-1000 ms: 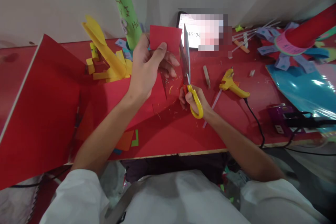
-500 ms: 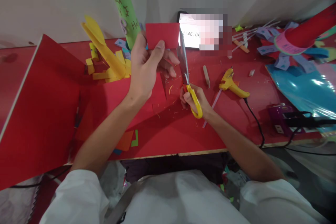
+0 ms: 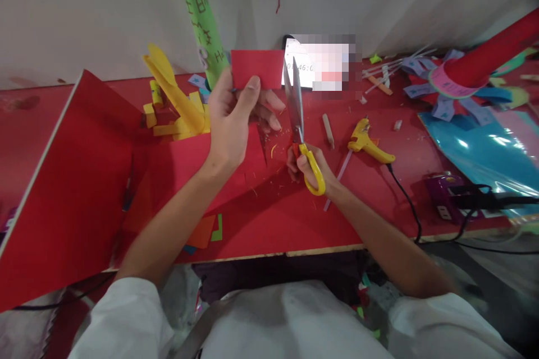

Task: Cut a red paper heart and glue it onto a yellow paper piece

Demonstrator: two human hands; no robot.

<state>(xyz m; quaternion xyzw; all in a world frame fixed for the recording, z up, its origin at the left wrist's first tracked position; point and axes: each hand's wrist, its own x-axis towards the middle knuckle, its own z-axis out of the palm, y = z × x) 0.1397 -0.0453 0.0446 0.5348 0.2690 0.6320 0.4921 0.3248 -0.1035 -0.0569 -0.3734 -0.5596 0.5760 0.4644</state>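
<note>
A small red paper rectangle (image 3: 259,64) is pinched between the thumb and fingers of my left hand (image 3: 233,115), raised above the table. My right hand (image 3: 310,165) grips a pair of scissors (image 3: 312,171) with red and yellow handles, its blades pointing up and parted. The blade tips stand just right of the paper's right edge; whether they touch it I cannot tell. Under my left forearm lies a larger red sheet (image 3: 185,165). Orange paper (image 3: 202,233) and a green paper piece (image 3: 217,228) lie near the table's front edge.
A yellow glue gun (image 3: 370,143) with its cord lies on the red table (image 3: 269,235), right of the scissors. Behind stand a lit phone (image 3: 297,70) and a green paper tube (image 3: 202,17). Yellow paper shapes (image 3: 181,106), a red board (image 3: 80,179) and a blue glossy sheet (image 3: 475,151) surround the work.
The scissor blades have parted, having been nearly together before. The whole view has shifted slightly, while my left hand keeps its hold on the red paper.
</note>
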